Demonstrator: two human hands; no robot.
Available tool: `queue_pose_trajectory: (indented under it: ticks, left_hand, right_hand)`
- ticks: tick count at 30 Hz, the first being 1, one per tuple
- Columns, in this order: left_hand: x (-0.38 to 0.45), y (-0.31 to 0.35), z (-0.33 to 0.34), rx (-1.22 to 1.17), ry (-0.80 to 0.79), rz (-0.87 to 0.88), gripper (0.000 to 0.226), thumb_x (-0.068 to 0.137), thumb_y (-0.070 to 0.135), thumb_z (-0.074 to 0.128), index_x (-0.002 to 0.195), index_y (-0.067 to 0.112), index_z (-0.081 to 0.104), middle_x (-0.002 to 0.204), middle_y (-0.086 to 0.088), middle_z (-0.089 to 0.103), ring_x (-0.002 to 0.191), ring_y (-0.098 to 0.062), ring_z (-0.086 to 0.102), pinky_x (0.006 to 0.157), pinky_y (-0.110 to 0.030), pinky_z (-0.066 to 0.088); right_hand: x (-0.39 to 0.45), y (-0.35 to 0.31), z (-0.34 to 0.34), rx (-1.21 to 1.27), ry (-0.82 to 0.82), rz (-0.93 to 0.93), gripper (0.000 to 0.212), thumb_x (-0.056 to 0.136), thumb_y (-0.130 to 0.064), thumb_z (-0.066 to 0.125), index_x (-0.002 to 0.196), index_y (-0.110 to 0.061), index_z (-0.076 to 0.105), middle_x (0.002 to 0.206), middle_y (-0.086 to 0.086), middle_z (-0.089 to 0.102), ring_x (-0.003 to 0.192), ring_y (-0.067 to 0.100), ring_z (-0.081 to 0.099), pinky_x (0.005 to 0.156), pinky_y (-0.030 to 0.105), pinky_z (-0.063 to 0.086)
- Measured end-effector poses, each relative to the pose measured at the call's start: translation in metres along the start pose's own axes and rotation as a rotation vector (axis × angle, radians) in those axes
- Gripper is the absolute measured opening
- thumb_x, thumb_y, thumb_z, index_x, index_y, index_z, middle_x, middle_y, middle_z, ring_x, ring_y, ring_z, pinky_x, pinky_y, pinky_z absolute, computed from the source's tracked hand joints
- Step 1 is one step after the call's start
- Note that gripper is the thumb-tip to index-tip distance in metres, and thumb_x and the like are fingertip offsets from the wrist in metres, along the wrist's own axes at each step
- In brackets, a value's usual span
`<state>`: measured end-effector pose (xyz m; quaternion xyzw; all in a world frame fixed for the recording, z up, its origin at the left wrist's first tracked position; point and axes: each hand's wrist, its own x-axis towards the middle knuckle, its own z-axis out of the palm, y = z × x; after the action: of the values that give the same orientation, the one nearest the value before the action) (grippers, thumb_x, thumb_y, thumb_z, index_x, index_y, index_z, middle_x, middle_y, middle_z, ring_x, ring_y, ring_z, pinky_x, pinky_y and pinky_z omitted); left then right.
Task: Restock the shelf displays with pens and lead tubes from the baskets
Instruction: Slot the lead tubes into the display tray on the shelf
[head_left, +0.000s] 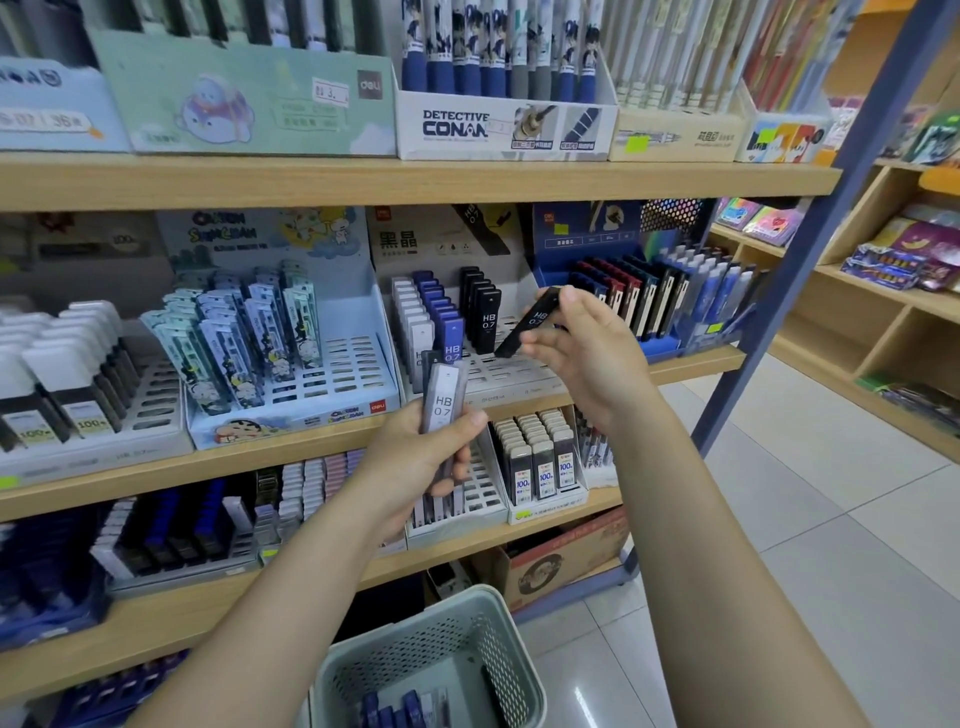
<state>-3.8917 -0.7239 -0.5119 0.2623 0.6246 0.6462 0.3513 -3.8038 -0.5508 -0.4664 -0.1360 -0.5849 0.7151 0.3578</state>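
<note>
**A:** What sat nearest the camera?

**B:** A grey-green perforated basket (452, 644) stood on the tiled floor (810, 545) below the arms, with several blue-capped lead tubes (395, 709) lying in its bottom. Beside it, under the lowest shelf, stood a cardboard box (561, 558).

**A:** And the hands?

**B:** The left hand (415, 457) gripped a small bundle of grey lead tubes (441, 410), fingers curled round them. The front tube read "HB 0.7", and its long axis ran nearly upright, top leaning slightly right. The right hand (582, 343) pinched a black lead tube (530, 325) between thumb and fingertips. It also read "HB 0.7" and lay on a slant, upper end up-right, lower end pointing down-left toward the slotted tray.

**A:** What lay just beyond it?

**B:** The white display tray (514, 371) on the middle wooden shelf (691, 364), with rows of white, blue and black tubes standing in its slots and open slots in front. The row of black tubes (480, 306) stood just left of the held one; its front tube read "HB 0.7". A cartoon-printed display (291, 332) marked "deli" stood to the left, and a dark blue display (639, 291) crowded the right hand's far side.

**A:** Farther back?

**B:** On the upper shelf a box (498, 130) read "DETECTIVE CONAN", next to a pale green "deli" box (244, 98). A blue metal upright (810, 249) framed the shelving's right end.
</note>
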Motion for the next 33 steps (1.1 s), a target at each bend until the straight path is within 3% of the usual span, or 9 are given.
queue_pose_trajectory:
  ticks: [6,10,14,19,22,25,28,31,33]
  left_hand:
    - [0.003,-0.002,-0.001,0.027,-0.019,-0.003,0.023,0.093,0.020,0.070,0.111,0.007,0.062,0.066,-0.002,0.057,0.054,-0.012,0.053,0.044,-0.021,0.035]
    - [0.005,-0.001,0.001,0.006,-0.017,-0.006,0.025,0.093,0.021,0.069,0.113,0.007,0.061,0.065,-0.002,0.059,0.052,-0.012,0.053,0.044,-0.022,0.034]
    - [0.006,0.000,0.002,-0.031,-0.023,0.004,0.022,0.094,0.024,0.067,0.114,0.014,0.065,0.068,-0.003,0.062,0.055,-0.015,0.055,0.044,-0.022,0.033]
    - [0.009,0.000,-0.001,-0.015,-0.039,0.028,0.022,0.095,0.024,0.066,0.116,0.017,0.066,0.071,-0.004,0.062,0.054,-0.012,0.053,0.043,-0.020,0.030]
    - [0.008,0.001,-0.003,-0.018,-0.039,0.027,0.020,0.095,0.022,0.065,0.114,0.016,0.067,0.070,-0.004,0.061,0.053,-0.012,0.052,0.042,-0.020,0.029]
    - [0.007,0.001,-0.004,-0.025,-0.045,0.028,0.018,0.096,0.021,0.065,0.112,0.013,0.064,0.069,-0.003,0.061,0.053,-0.012,0.051,0.042,-0.020,0.029]
    - [0.006,0.002,-0.003,-0.035,-0.053,0.034,0.017,0.096,0.020,0.064,0.109,0.009,0.059,0.070,-0.004,0.063,0.053,-0.012,0.051,0.041,-0.020,0.028]
    - [0.005,0.004,-0.001,-0.060,-0.072,0.035,0.024,0.095,0.021,0.065,0.113,0.006,0.060,0.073,-0.005,0.066,0.053,-0.013,0.053,0.040,-0.020,0.028]
    - [0.004,0.005,0.000,-0.104,-0.098,0.041,0.031,0.091,0.024,0.066,0.116,0.006,0.062,0.077,-0.006,0.068,0.054,-0.013,0.054,0.039,-0.019,0.029]
  right_hand:
    - [0.009,0.008,0.010,-0.134,0.021,0.007,0.032,0.105,-0.023,0.049,0.123,0.001,0.060,0.097,0.003,0.072,0.088,0.024,0.068,0.087,0.036,0.060]
    - [0.013,0.012,0.015,-0.189,0.007,0.022,0.021,0.105,-0.025,0.051,0.111,-0.010,0.065,0.088,-0.005,0.070,0.081,0.019,0.067,0.086,0.039,0.060]
    - [0.018,0.014,0.021,-0.304,0.038,0.000,0.016,0.104,-0.030,0.053,0.102,-0.022,0.067,0.093,-0.005,0.065,0.074,0.015,0.066,0.082,0.042,0.060]
    - [0.028,0.022,0.027,-0.376,0.111,0.016,0.022,0.101,-0.033,0.058,0.108,-0.017,0.071,0.078,0.000,0.068,0.066,0.014,0.064,0.073,0.039,0.059]
    - [0.031,0.026,0.030,-0.346,0.168,-0.002,0.015,0.098,-0.028,0.063,0.100,-0.016,0.071,0.068,-0.002,0.063,0.060,0.010,0.061,0.067,0.033,0.057]
    - [0.033,0.025,0.028,-0.345,0.244,-0.033,0.005,0.095,-0.022,0.068,0.095,-0.019,0.065,0.071,-0.003,0.061,0.059,0.010,0.061,0.064,0.034,0.057]
    - [0.032,0.020,0.023,-0.380,0.303,-0.014,0.014,0.093,-0.020,0.070,0.090,-0.019,0.057,0.074,-0.001,0.057,0.056,0.013,0.056,0.057,0.029,0.048]
    - [0.021,0.008,0.020,-0.426,0.245,0.007,0.015,0.096,-0.022,0.063,0.083,-0.017,0.057,0.066,-0.004,0.054,0.051,0.011,0.048,0.052,0.027,0.042]
    - [0.009,-0.004,0.019,-0.420,0.111,0.040,0.018,0.098,-0.024,0.061,0.084,-0.013,0.063,0.062,-0.005,0.054,0.047,0.010,0.047,0.048,0.025,0.038]
